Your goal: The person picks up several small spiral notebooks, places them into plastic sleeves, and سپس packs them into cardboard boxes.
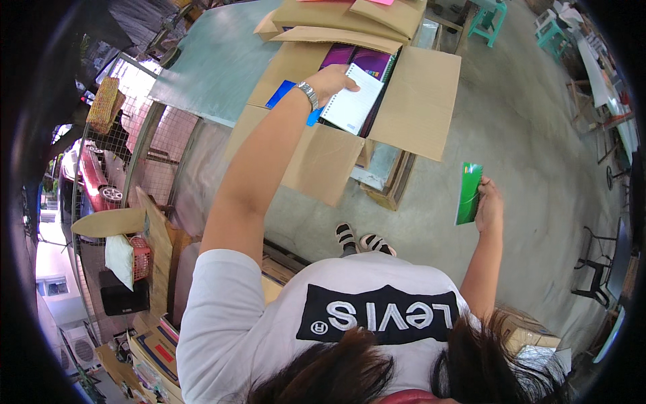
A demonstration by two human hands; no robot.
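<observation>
My left hand [330, 83], with a metal watch at its wrist, is closed on a small spiral notebook [354, 99] showing a white lined page, the thumb lying on the page. A blue flat piece [280, 93] sticks out on either side of that wrist; whether it belongs to the notebook I cannot tell. Under the notebook is an open cardboard box [418, 101] holding purple-covered notebooks [371, 62], partly hidden by the hand and page. Off to the right, away from the box, my right hand [490, 207] grips a green notebook [469, 194] by its edge, held upright.
Behind the open box sits another carton [350, 17]. A grey-green table [219, 57] stands to the left, beside a wire mesh fence [161, 131]. Below the open box is a wooden frame [390, 178]. Turquoise stools [488, 21] stand far right on the concrete floor [531, 114].
</observation>
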